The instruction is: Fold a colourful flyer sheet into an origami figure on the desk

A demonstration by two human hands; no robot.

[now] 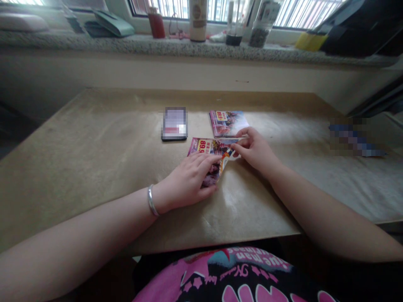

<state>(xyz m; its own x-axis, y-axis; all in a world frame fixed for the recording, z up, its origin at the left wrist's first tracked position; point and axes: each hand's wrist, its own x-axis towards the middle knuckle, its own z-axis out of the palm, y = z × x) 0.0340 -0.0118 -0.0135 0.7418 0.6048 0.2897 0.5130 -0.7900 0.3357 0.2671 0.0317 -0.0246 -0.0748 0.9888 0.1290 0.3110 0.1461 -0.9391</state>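
A colourful printed leaflet, marked with a big red price, lies at a slant on the table in front of me. My left hand rests flat over its lower left part, fingers stretched out and the thumb by the near edge. At the leaflet's far right corner, my right hand pinches the paper between thumb and fingers. That right edge is lifted and curled, showing part of another printed side. Just beyond lies a second similar leaflet, close to my right fingertips.
A dark-edged rectangular device, blurred on top, lies left of the second leaflet. A blurred blue item is at the table's right. Bottles, including a red one, and a black bag stand on the stone windowsill.
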